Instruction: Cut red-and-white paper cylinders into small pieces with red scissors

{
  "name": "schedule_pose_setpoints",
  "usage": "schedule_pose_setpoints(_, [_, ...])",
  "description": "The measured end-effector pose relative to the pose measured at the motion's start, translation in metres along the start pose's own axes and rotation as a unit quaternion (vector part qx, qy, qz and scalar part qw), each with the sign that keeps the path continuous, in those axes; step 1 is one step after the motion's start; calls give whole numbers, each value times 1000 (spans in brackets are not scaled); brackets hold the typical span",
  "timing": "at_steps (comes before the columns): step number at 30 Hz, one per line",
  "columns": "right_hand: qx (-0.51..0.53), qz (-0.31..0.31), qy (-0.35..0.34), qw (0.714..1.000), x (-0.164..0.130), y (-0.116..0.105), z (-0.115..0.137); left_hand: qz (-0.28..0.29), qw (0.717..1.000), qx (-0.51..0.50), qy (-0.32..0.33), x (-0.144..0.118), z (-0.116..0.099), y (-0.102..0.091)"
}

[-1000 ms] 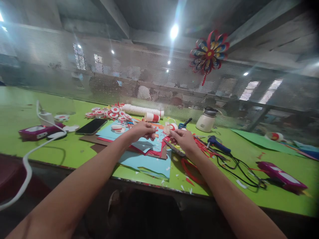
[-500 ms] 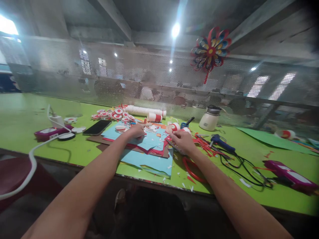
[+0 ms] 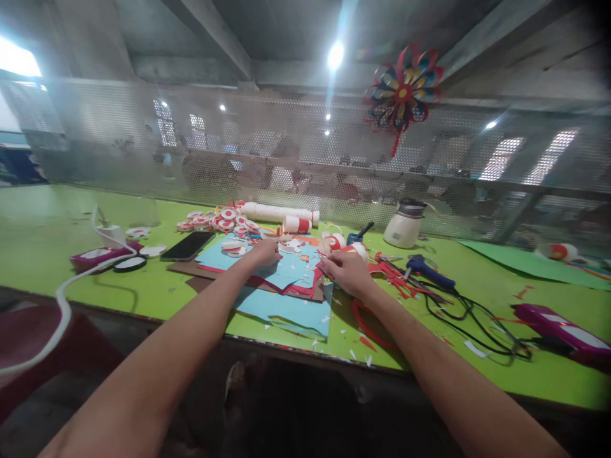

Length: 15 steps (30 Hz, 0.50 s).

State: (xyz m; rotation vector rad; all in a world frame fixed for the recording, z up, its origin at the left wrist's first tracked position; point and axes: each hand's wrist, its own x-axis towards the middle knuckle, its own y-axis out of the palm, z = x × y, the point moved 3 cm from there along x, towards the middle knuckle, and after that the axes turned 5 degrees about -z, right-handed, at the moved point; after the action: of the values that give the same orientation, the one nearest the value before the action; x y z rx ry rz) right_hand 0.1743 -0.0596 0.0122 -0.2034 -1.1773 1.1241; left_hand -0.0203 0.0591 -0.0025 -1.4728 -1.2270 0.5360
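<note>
Left hand is laid palm-down on the blue paper sheets mid-bench, fingers curled near the small white cut-outs; whether anything's pinched can't be told. Right hand is closed round a red-and-white paper ring, w/ a red strip lying just beside the wrist. Glue gun is seen further right on the green table.

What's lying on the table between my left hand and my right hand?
In the head view, between the left hand and right hand lie overlapping blue paper sheets with red sheets beneath, strewn with small white and red paper scraps.
</note>
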Motion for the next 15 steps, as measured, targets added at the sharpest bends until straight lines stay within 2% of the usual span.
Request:
schedule_pose_setpoints(9, [-6,-2,-5,1000,0,-1,1,-17,1000,6,19,0,-1,-1])
schedule_pose_setpoints(15, [-3,-3,-7,1000,0,-2,2,-74,996,-23,-33,6,15,-23])
